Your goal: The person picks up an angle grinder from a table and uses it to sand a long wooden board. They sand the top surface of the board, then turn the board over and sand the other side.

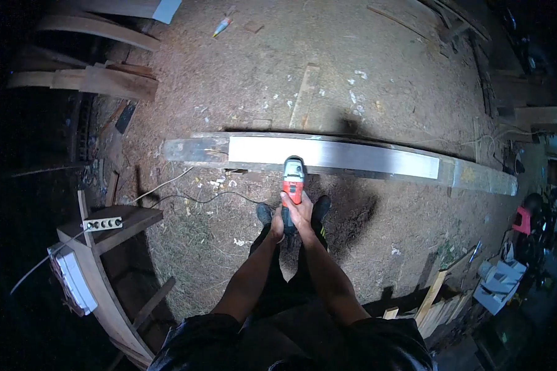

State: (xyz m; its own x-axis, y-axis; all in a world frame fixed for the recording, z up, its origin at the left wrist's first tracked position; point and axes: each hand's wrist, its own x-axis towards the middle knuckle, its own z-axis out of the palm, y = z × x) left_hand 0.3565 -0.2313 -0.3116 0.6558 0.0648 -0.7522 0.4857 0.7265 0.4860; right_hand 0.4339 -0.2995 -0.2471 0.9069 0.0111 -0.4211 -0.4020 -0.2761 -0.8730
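Observation:
A red and black angle grinder (293, 190) with a silver head is held out in front of my body. My left hand (278, 225) wraps the rear of its body, and my right hand (299, 213) grips it just ahead, near the red housing. The silver head lies over the near edge of a long wooden beam (195, 150); whether it touches cannot be made out. A bright white sheet or strip (365, 157) covers much of the beam's top. No disc is plainly visible on the grinder.
A dark cord (229, 193) runs along the ground left of my feet. A power strip (103, 224) sits on a wooden piece at left. Curved boards (99, 80) stand at upper left. A white box (501, 284) lies at lower right, near a pink-red object (522, 219).

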